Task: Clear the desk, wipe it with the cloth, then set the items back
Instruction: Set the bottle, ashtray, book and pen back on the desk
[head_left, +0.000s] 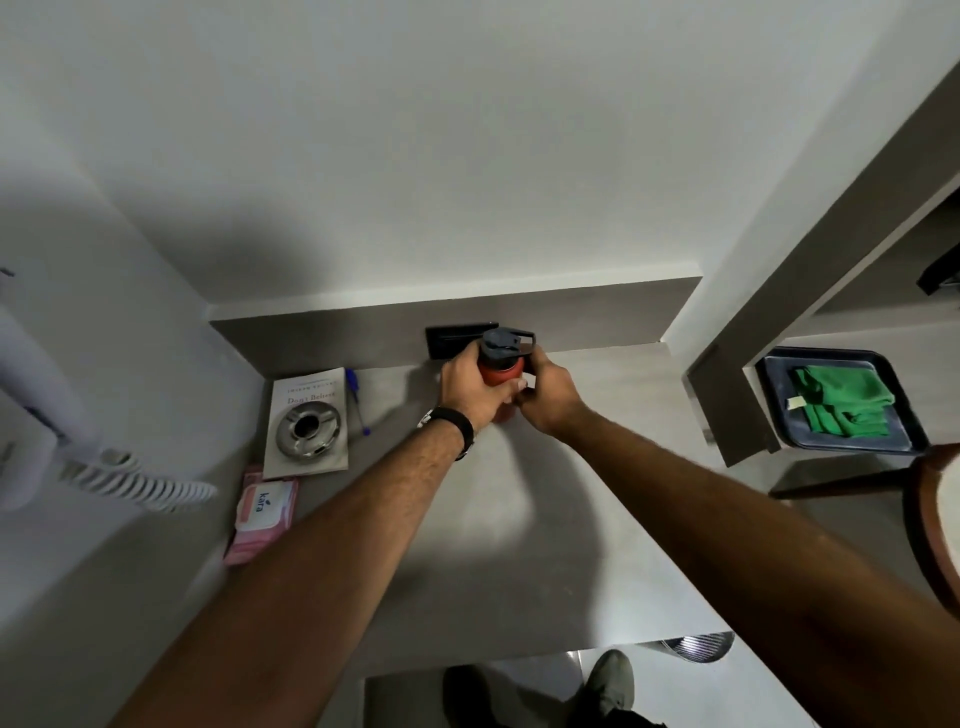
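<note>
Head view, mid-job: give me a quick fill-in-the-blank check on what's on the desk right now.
1. The left grip and right grip both hold the ___ bottle.
2. The metal ashtray rests ___ the book.
3. The cloth lying in the dark tray is ___.
Missing words: red; on; green.

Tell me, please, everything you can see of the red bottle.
The red bottle has a dark grey cap with a loop handle jutting right. It is roughly upright near the back of the desk, before a black wall plate. The left hand and right hand grip its body from either side, hiding most of it.
</note>
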